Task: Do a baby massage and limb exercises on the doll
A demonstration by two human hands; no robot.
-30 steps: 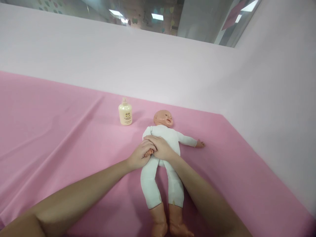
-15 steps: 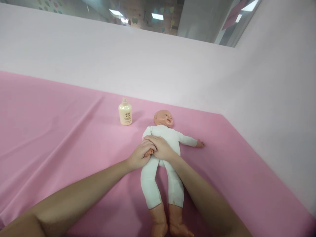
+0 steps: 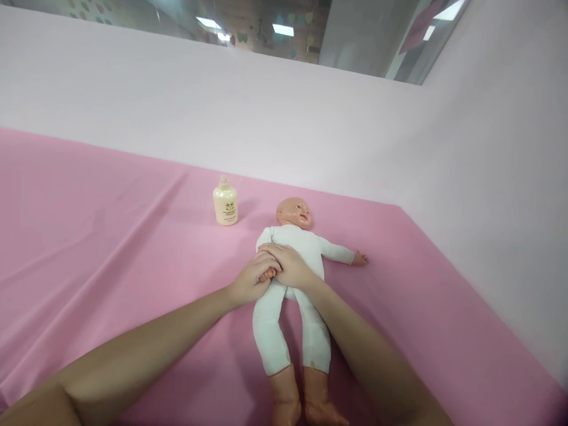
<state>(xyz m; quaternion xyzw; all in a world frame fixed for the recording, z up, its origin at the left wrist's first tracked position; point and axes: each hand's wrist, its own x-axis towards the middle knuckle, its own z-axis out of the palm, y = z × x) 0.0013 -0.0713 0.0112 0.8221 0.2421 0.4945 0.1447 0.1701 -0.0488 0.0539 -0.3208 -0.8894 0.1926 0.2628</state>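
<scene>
A baby doll [image 3: 306, 244] with a white cloth body lies on its back on a pink sheet [image 3: 177, 254], its head turned to the right. One doll arm stretches out to the right; the other comes down along its left side in the picture. My left hand [image 3: 252, 278] is closed round that arm near the wrist, and the small doll fingers poke out below my grip. From the other side my right hand [image 3: 290, 266] is wrapped over the same forearm, its fingers meeting my left ones. Part of the doll's arm is hidden under both hands.
A cream pump bottle [image 3: 226, 204] with a dark label stands upright to the left of the doll's head. Behind the sheet rises a white wall [image 3: 199, 112] with a window [image 3: 275, 29] at the top. Creases run across the sheet at left.
</scene>
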